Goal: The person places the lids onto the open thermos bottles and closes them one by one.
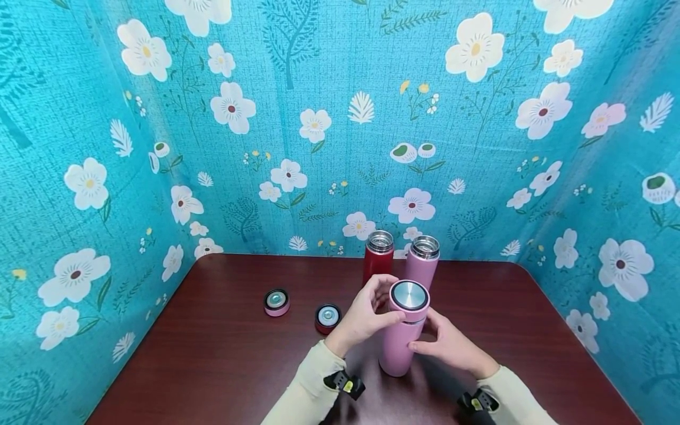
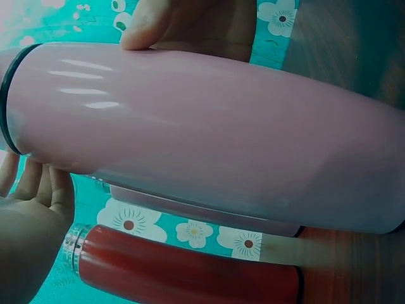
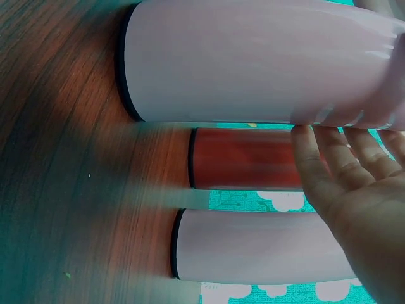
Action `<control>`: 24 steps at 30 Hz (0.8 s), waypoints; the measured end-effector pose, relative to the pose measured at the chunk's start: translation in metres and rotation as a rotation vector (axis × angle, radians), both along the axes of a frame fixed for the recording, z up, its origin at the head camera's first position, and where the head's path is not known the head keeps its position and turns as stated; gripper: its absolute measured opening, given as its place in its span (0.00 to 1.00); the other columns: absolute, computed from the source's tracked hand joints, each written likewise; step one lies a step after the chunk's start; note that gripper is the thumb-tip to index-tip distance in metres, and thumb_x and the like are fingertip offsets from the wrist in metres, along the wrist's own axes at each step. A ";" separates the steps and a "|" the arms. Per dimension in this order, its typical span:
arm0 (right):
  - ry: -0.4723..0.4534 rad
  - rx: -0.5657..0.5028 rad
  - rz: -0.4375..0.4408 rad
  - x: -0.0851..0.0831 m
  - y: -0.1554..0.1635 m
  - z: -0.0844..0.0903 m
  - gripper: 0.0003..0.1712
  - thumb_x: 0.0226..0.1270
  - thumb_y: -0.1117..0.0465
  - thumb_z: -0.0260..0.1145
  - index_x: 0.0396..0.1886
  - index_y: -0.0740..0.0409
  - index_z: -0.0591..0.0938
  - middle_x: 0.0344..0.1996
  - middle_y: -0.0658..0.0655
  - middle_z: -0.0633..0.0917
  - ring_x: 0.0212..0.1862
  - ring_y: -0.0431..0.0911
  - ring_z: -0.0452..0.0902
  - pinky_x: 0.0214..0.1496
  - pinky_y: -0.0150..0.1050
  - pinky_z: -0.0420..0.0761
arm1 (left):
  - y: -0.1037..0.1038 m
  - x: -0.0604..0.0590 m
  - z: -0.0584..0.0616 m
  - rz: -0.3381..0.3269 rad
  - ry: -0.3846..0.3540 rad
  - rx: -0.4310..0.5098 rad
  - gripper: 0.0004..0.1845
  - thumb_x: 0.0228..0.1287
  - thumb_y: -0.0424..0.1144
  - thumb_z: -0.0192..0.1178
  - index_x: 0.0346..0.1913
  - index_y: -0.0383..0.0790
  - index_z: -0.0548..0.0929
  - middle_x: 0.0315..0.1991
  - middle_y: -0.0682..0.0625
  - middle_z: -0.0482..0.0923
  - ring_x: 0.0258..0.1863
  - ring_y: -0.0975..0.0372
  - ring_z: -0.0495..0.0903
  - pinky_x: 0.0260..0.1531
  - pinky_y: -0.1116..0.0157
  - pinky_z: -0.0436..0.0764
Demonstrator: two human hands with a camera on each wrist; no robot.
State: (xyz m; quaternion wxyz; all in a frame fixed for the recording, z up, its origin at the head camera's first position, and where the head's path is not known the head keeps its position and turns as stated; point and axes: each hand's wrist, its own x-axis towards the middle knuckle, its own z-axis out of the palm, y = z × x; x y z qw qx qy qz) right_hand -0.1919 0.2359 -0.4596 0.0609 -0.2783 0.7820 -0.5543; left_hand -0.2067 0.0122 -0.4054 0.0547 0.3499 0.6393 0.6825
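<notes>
Pink bottle (image 1: 397,349) is gripped at its lid (image 1: 410,296) by a curled left hand (image 1: 365,314), below the lid by a curled right hand (image 1: 453,345), best kept steady.

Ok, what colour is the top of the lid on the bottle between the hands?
Silver, ringed in black; the lid shows best in the head view.

A blue cloth (image 1: 340,65) with white flowers hangs behind the dark reddish-brown table (image 1: 212,360) and along both sides. At the far side stands a red bottle (image 1: 378,262), with a far pink bottle (image 1: 423,265) just to its right — both with open metal necks. Farther left, a pink lid (image 1: 276,302) and a red lid (image 1: 327,318) lie underside up — the red one nearer and more to the right.
</notes>
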 end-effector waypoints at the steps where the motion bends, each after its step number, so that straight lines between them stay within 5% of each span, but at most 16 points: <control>1: 0.001 0.001 -0.002 0.000 0.000 0.000 0.40 0.60 0.66 0.67 0.69 0.50 0.61 0.61 0.57 0.71 0.57 0.45 0.73 0.54 0.39 0.75 | -0.001 0.002 0.003 0.000 0.002 -0.005 0.32 0.58 0.40 0.65 0.61 0.35 0.63 0.53 0.45 0.74 0.52 0.64 0.73 0.58 0.62 0.69; 5: 0.007 -0.003 -0.005 0.000 0.000 0.001 0.40 0.59 0.67 0.68 0.69 0.51 0.62 0.61 0.58 0.71 0.57 0.44 0.73 0.54 0.41 0.75 | 0.000 0.004 0.005 0.011 -0.014 -0.043 0.33 0.57 0.35 0.65 0.62 0.33 0.62 0.55 0.42 0.73 0.52 0.64 0.73 0.57 0.60 0.70; 8: 0.003 -0.006 -0.005 0.000 0.000 0.001 0.40 0.59 0.66 0.68 0.69 0.52 0.61 0.61 0.59 0.71 0.57 0.45 0.73 0.54 0.41 0.75 | 0.003 -0.003 -0.006 0.010 -0.011 -0.031 0.32 0.58 0.37 0.65 0.63 0.38 0.63 0.55 0.44 0.73 0.52 0.64 0.73 0.56 0.61 0.71; 17: -0.005 -0.006 0.021 -0.001 0.001 0.000 0.40 0.61 0.66 0.67 0.70 0.52 0.60 0.62 0.59 0.71 0.57 0.46 0.73 0.54 0.42 0.75 | 0.001 -0.006 -0.011 -0.037 0.027 0.020 0.32 0.61 0.45 0.63 0.65 0.39 0.64 0.56 0.43 0.73 0.53 0.62 0.73 0.56 0.62 0.71; 24: -0.001 -0.001 -0.001 0.000 0.000 0.000 0.40 0.60 0.66 0.68 0.70 0.52 0.61 0.61 0.58 0.71 0.57 0.45 0.73 0.54 0.43 0.75 | 0.002 -0.006 -0.009 0.003 0.068 -0.028 0.31 0.60 0.41 0.63 0.65 0.40 0.65 0.57 0.45 0.70 0.55 0.63 0.71 0.56 0.61 0.71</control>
